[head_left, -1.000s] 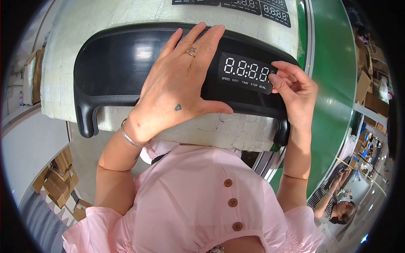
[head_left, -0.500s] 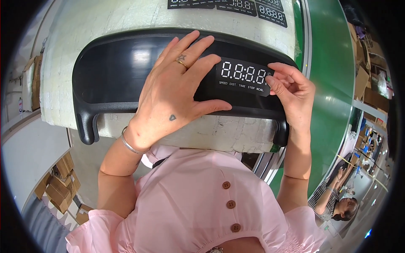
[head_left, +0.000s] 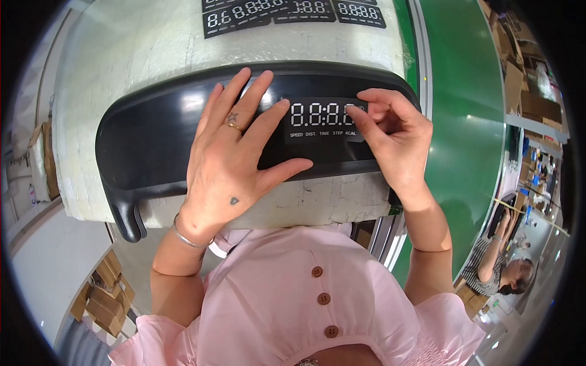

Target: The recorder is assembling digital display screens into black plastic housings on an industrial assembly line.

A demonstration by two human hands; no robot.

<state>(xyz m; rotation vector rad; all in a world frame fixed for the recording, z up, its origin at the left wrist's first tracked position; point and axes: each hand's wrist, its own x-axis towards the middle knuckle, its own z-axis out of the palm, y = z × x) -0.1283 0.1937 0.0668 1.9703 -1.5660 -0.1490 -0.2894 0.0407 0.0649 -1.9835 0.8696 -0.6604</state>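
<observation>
A long black plastic console panel with rounded ends lies crosswise before me; a leg bends down at its left end. On its right half sits a thin dark display overlay with white segment digits. My left hand is open, its fingers spread over the panel and its index fingertip at the overlay's upper left corner. At the overlay's right end my right hand is closed in a pinch, the thumb covering part of the last digit. Whether the overlay's right edge is lifted or flat is hidden by the fingers.
Several similar display overlays lie at the far side of the pale, film-wrapped work surface. Green floor stretches along the right, where another person sits or stands. Cardboard boxes are at the lower left.
The view has shifted, and the panel now sits lower and slightly turned, its left end nearer me. My right thumb has moved inward from the overlay's edge over its last digit.
</observation>
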